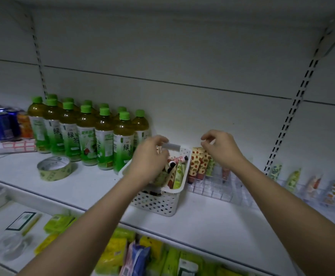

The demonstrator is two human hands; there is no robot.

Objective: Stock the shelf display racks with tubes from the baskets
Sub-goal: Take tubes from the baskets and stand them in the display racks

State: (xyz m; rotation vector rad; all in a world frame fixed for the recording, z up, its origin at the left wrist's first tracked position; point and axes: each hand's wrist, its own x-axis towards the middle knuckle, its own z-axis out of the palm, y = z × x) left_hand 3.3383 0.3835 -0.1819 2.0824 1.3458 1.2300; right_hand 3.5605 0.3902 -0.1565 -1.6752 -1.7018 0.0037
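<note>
**White basket of tubes, both hands raised over the shelf**

White perforated plastic forms the basket (158, 204), which stands on the pale shelf (212, 220) near its front edge, at the middle of the head view. Patterned tubes (175, 174) lie heaped inside it, some with black caps. The left hand (149, 156) reaches into the basket's far end, its fingers curled around a tube whose pale cap end (172, 146) sticks out to the right above the rim. The right hand (221, 148) hovers to the right, over the clear display rack (212, 188) that sits just beside the basket; thumb and forefinger are pinched close together, but whether they hold anything cannot be told. Several tubes with a strawberry print (199, 163) stand upright in the rack's far-left cells. More tubes (293, 179) stand in a second rack (306, 196) farther right. Left of the basket stand green-capped tea bottles (87, 136), a roll of tape (54, 167) and blue cans (0, 125). Green and yellow packets (114, 253) fill the lower shelf.
</note>
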